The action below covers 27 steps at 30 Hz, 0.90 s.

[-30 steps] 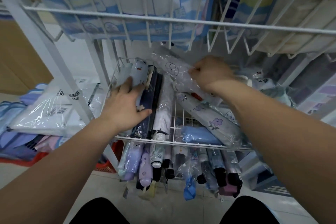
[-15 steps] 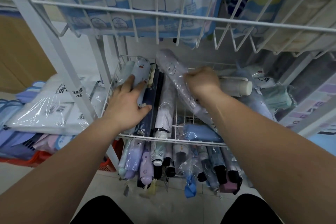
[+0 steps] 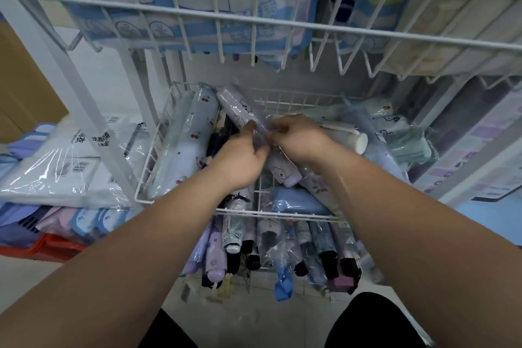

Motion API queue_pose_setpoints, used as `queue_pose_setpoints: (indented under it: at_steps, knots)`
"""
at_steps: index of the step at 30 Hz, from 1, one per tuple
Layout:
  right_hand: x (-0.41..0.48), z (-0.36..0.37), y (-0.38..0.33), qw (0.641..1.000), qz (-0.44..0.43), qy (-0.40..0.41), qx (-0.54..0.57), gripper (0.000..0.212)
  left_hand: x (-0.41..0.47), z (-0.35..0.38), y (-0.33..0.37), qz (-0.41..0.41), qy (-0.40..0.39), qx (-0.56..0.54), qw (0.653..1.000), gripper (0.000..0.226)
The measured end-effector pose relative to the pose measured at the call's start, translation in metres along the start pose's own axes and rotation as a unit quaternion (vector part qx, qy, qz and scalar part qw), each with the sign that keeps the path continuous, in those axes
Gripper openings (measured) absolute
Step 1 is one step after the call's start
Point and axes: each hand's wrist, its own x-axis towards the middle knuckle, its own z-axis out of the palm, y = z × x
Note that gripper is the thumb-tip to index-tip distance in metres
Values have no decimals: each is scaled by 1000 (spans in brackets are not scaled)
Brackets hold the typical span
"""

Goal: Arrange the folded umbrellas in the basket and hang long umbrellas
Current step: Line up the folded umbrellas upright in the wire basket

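The left hand and right hand meet knuckle to knuckle over the middle of one lilac umbrella, folded and in a clear sleeve. The left hand's fingers curl round its shaft. The right hand's fingers are bent in at the sleeve and seem to pinch it, though blur hides the exact hold.

The umbrella's long axis runs on a slant, with one end beyond and left of the hands and the other under the right wrist. It lies across the wire basket, not along it.

Just left of the left hand, the cherry-print umbrella and some dark ones lie front to back in a row. The left hand is nearer that row, so the coming move is probably a swing of the lilac one into line with it.

Right of the right hand lie a white umbrella and a mint one, heaped crosswise. On the near side of the hands there is bare wire floor and a blue umbrella. Under the basket, a lower tier of umbrellas shows its handle ends — above the hands, an upper rack holds flat packets.
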Motion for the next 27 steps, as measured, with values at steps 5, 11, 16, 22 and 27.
queue_pose_setpoints:
  at_steps: [5, 11, 16, 22, 27]
  knots:
    - [-11, -59, 6, 994, -55, -17, -94, 39, 11, 34, 10, -45, 39, -149, 987, 82]
    - [-32, -107, 43, 937, -95, -44, -332, 45, 12, 65, 17, -69, 113, -216, 967, 110]
    - [-32, -108, 65, 950, -73, -92, -288, 65, 16, 69, 20, -76, 142, -222, 962, 108]
    - [-24, -107, 64, 955, -70, -40, -284, 54, 11, 44, 17, -53, 126, -248, 959, 91]
    - [-23, -109, 58, 957, -65, -48, -277, 54, 4, 25, 21, -25, 125, -229, 965, 96]
